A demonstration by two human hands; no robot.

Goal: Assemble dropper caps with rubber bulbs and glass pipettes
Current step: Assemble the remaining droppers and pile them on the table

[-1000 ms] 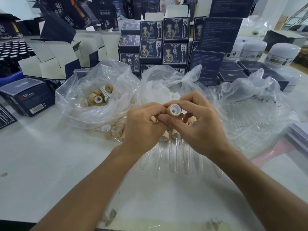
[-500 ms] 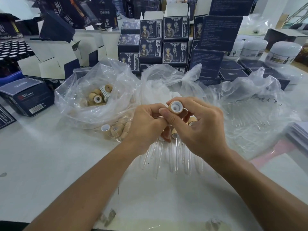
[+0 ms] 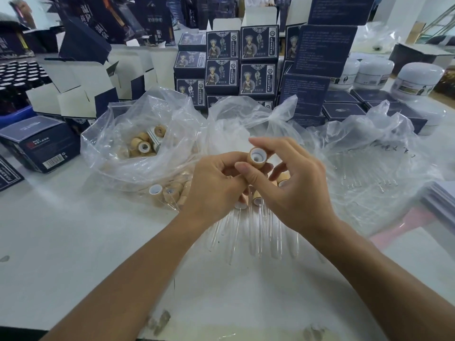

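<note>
My right hand (image 3: 293, 185) pinches a tan dropper cap (image 3: 257, 156) with a white inner ring between thumb and forefinger, its open end facing me. My left hand (image 3: 216, 188) is curled just left of the cap, fingers bent under it; what it holds is hidden. Below both hands lie several finished droppers, glass pipettes (image 3: 256, 232) pointing toward me with tan caps at the far end. A clear bag (image 3: 118, 153) on the left holds several loose tan caps (image 3: 144, 145). Another clear bag (image 3: 384, 168) on the right holds loose glass pipettes.
Stacks of dark blue printed boxes (image 3: 256, 60) stand behind the bags, with open white-lined cartons (image 3: 73, 94) at the left. White jars (image 3: 418, 80) sit at the far right. A blue box (image 3: 41, 143) lies at the left and a stack of papers (image 3: 440, 198) at the right edge.
My right hand has tilted the cap and lifted it slightly. My left hand's fingers have drawn back from the cap and now curl lower beside it.
</note>
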